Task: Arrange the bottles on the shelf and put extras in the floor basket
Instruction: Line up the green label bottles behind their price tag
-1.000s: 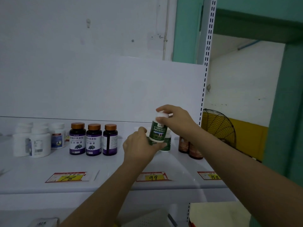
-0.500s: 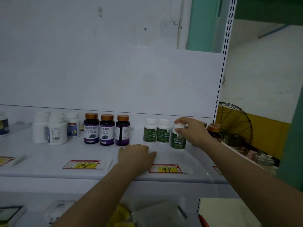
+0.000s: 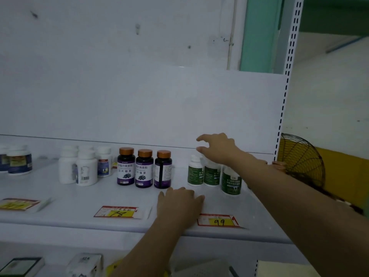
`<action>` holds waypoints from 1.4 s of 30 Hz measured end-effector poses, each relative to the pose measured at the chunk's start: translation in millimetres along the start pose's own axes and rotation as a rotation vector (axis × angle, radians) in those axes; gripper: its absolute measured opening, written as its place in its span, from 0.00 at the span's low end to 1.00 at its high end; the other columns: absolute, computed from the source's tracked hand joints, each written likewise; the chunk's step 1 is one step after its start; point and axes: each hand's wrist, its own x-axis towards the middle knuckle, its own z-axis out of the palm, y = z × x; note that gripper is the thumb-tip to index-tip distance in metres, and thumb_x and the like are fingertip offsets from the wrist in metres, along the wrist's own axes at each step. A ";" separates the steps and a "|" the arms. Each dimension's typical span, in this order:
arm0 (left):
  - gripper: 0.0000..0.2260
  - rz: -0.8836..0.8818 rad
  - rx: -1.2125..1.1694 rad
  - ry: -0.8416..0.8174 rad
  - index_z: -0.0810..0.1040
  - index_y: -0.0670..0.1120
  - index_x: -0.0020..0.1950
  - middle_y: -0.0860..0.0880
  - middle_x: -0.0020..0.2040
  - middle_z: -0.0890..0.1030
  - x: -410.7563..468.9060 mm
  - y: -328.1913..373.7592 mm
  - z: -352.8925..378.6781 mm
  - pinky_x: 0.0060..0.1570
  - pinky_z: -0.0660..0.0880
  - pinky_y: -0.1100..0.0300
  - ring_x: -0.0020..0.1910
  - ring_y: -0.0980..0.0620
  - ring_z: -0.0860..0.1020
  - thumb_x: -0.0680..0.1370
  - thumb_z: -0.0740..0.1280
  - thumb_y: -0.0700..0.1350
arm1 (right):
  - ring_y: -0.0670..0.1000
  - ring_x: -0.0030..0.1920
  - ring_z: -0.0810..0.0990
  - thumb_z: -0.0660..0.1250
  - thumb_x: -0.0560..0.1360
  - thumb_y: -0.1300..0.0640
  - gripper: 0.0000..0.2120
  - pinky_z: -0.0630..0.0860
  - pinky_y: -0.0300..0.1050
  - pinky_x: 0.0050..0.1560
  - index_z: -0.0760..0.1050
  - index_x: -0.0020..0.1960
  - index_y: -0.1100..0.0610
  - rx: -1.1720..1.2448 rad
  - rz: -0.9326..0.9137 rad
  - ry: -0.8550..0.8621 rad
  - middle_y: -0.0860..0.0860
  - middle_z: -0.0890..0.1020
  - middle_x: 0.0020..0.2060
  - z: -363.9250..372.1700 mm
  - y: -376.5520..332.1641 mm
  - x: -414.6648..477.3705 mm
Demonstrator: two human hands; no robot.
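Bottles stand in groups by kind along the shelf (image 3: pixel 60 198): white bottles (image 3: pixel 80 170) at left, three purple-label bottles (image 3: pixel 144 168) in a tidy row, and three green-label bottles (image 3: pixel 211 174) at right, above the price tag marked 99 (image 3: pixel 218 221). Two of the green ones sit side by side; the third (image 3: pixel 231 181) stands nearer the front and a little right, so that row probably needs squaring up.

The right hand (image 3: pixel 217 148) hovers over the caps of the far two green bottles, fingers spread and loosely curved, pinching nothing. Whether the thumb touches a cap is unclear. The left hand (image 3: pixel 179 200) lies flat, palm down, on the shelf in front of the gap between purple and green, likely as a brace while reaching.

Bare shelf shows behind the green group and in the gap to its left, which gives room to slide bottles back. To the right space is tight: the forearm crosses a brown-capped bottle (image 3: pixel 278 163) close to the perforated upright (image 3: pixel 287 80), with a wire fan (image 3: pixel 301 160) just beyond. The front lip lies near the tags. No floor basket is clearly in view.
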 end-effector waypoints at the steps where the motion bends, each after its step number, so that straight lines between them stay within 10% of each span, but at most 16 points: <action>1: 0.22 -0.003 -0.005 0.008 0.75 0.49 0.50 0.48 0.52 0.77 0.0 -0.2 0.6 0.65 0.65 0.42 0.57 0.45 0.73 0.79 0.48 0.62 | 0.57 0.70 0.63 0.55 0.81 0.45 0.21 0.58 0.55 0.68 0.63 0.73 0.44 -0.036 -0.008 -0.044 0.53 0.70 0.70 6.8 -4.7 5.2; 11: 0.24 -0.028 -0.028 0.043 0.77 0.47 0.56 0.46 0.57 0.77 -0.2 0.4 2.6 0.67 0.60 0.43 0.61 0.43 0.70 0.80 0.48 0.61 | 0.56 0.64 0.69 0.53 0.80 0.46 0.19 0.57 0.57 0.66 0.66 0.70 0.47 -0.244 0.002 -0.088 0.54 0.74 0.63 35.3 -19.0 11.0; 20: 0.29 -0.048 -0.333 0.345 0.68 0.50 0.67 0.50 0.62 0.76 5.6 -1.8 -7.3 0.63 0.69 0.51 0.62 0.49 0.72 0.74 0.58 0.67 | 0.56 0.67 0.68 0.57 0.79 0.45 0.19 0.61 0.53 0.66 0.67 0.69 0.45 0.033 -0.052 -0.008 0.52 0.73 0.67 -25.6 -29.3 -12.1; 30: 0.19 0.058 -0.819 0.207 0.69 0.45 0.60 0.49 0.53 0.78 -4.8 19.3 -60.7 0.52 0.75 0.55 0.51 0.50 0.77 0.74 0.69 0.50 | 0.52 0.62 0.72 0.62 0.78 0.55 0.17 0.66 0.39 0.53 0.71 0.67 0.50 0.354 -0.114 -0.038 0.53 0.73 0.66 -58.5 -26.3 -49.6; 37: 0.23 0.029 -0.783 0.431 0.67 0.46 0.54 0.50 0.47 0.77 -21.4 28.7 -65.9 0.45 0.77 0.53 0.46 0.51 0.77 0.69 0.75 0.51 | 0.51 0.57 0.75 0.70 0.72 0.42 0.23 0.73 0.44 0.52 0.74 0.59 0.56 0.531 0.039 0.152 0.51 0.77 0.56 -58.5 -21.3 -58.4; 42: 0.26 0.123 -0.927 0.204 0.67 0.48 0.64 0.51 0.57 0.77 -26.3 30.9 -69.1 0.41 0.71 0.67 0.48 0.56 0.75 0.70 0.74 0.49 | 0.46 0.47 0.77 0.69 0.75 0.51 0.15 0.72 0.38 0.40 0.73 0.60 0.52 0.696 0.028 0.062 0.49 0.79 0.52 -68.8 -20.0 -63.8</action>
